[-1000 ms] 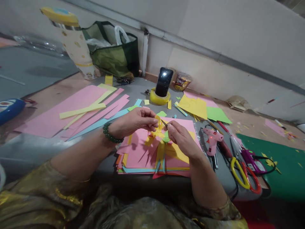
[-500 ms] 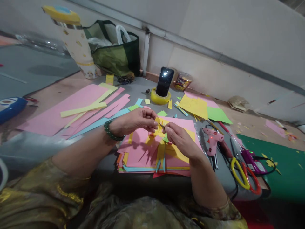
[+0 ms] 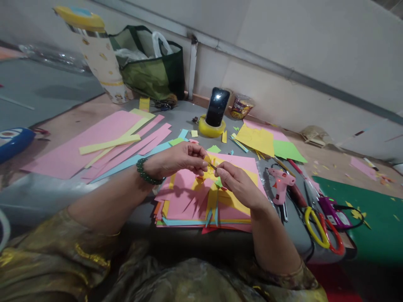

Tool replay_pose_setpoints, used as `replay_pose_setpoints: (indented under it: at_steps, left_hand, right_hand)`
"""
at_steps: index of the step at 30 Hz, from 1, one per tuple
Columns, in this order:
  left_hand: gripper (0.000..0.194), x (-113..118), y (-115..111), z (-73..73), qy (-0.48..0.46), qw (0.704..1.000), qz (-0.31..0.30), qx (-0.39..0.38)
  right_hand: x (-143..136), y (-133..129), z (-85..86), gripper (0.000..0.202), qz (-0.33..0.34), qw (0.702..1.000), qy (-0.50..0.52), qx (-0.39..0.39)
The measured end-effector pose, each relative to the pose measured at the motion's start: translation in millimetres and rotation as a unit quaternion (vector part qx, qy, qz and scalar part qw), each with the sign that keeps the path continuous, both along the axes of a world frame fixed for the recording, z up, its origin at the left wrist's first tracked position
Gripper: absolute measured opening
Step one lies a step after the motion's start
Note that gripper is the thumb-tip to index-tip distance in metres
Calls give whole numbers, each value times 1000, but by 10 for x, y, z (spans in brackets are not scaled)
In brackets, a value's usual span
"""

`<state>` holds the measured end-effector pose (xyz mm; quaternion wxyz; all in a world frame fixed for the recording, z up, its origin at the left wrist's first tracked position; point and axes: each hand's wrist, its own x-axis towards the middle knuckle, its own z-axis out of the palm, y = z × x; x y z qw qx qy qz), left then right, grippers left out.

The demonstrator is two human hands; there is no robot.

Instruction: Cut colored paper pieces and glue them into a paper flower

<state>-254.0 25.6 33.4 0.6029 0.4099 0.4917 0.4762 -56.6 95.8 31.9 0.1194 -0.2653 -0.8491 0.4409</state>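
Over a stack of coloured paper (image 3: 185,205), my left hand (image 3: 185,159) pinches a small yellow paper piece (image 3: 208,160). A green bead bracelet circles that wrist. My right hand (image 3: 234,180) is closed on a thin dark tool (image 3: 213,166), whose tip meets the yellow piece between the two hands. Beneath them, yellow strips (image 3: 213,201) and bits of green paper (image 3: 219,182) lie on the pink top sheet, partly in shadow.
Pink sheets (image 3: 85,138) and strips spread at the left. Behind stand a phone (image 3: 218,107) on yellow tape (image 3: 211,128), a green bag (image 3: 154,71) and a tumbler (image 3: 103,63). At the right lie a pink glue gun (image 3: 283,184) and scissors (image 3: 316,228).
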Motion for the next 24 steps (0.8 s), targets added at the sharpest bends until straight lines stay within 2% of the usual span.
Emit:
replay_pose_setpoints:
  at_steps: [9, 14, 19, 24]
  left_hand:
    - [23, -8, -1, 4, 3, 1000, -8, -1]
    - [24, -20, 6, -16, -6, 1000, 12, 15]
    - [24, -1, -3, -22, -13, 1000, 10, 27]
    - [23, 58, -15, -21, -7, 999, -18, 25]
  right_hand:
    - [7, -12, 3, 29, -3, 1000, -9, 20]
    - [14, 6, 33, 37, -20, 1000, 3, 4]
    - [-40, -9, -9, 35, -101, 991, 72, -58]
    - [-114, -31, -105, 29, -101, 982, 147, -61]
